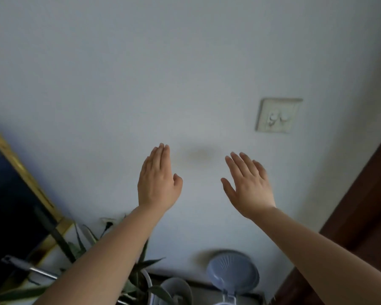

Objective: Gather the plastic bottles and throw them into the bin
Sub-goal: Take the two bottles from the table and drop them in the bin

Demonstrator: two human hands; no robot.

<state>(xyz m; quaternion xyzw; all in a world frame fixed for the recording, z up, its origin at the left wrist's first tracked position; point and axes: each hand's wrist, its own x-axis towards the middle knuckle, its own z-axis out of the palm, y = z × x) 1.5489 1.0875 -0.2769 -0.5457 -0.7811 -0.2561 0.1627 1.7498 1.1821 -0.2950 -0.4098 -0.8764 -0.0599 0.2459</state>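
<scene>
Both of my hands are raised in front of a plain white wall. My left hand (157, 180) is flat with the fingers held together and the thumb out, holding nothing. My right hand (248, 183) is spread, fingers apart, also holding nothing. A round pale blue flip lid (232, 275) stands open at the bottom edge, hinged to a container that is mostly cut off; I cannot tell if it is the bin. No plastic bottle is in view.
A wall switch plate (278, 115) sits up right. A dark brown door frame (365, 194) runs along the right edge. At left is a yellow-framed dark panel (13, 194). A leafy plant (139, 278) and a metal handle (29, 267) lie at the bottom left.
</scene>
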